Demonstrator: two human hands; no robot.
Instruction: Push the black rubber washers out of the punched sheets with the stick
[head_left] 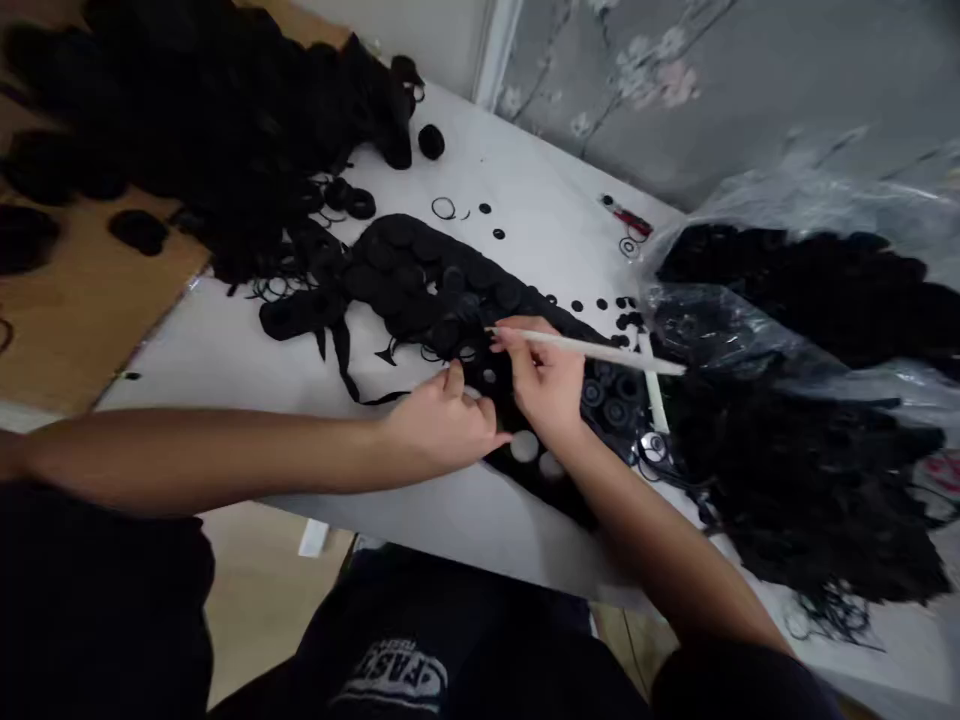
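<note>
In the middle of the head view, a long black sheet [517, 395] with round holes lies slantwise on the white table, with black discs and rings spread over it. My right hand [551, 385] is closed round a thin white stick [600, 350], whose left tip points down at the sheet. My left hand [450, 420] rests on the sheet's near edge, thumb stretched out to the right and forefinger bent near a hole; its other fingers are partly hidden. Pale round holes [523, 446] show beside the left thumb.
A big heap of black pieces [225, 110] covers brown cardboard [112, 310] at the far left. Clear plastic bags [795, 210] with black parts stand at the right, above another dark pile [810, 480]. A red-handled tool [630, 218] lies near the wall.
</note>
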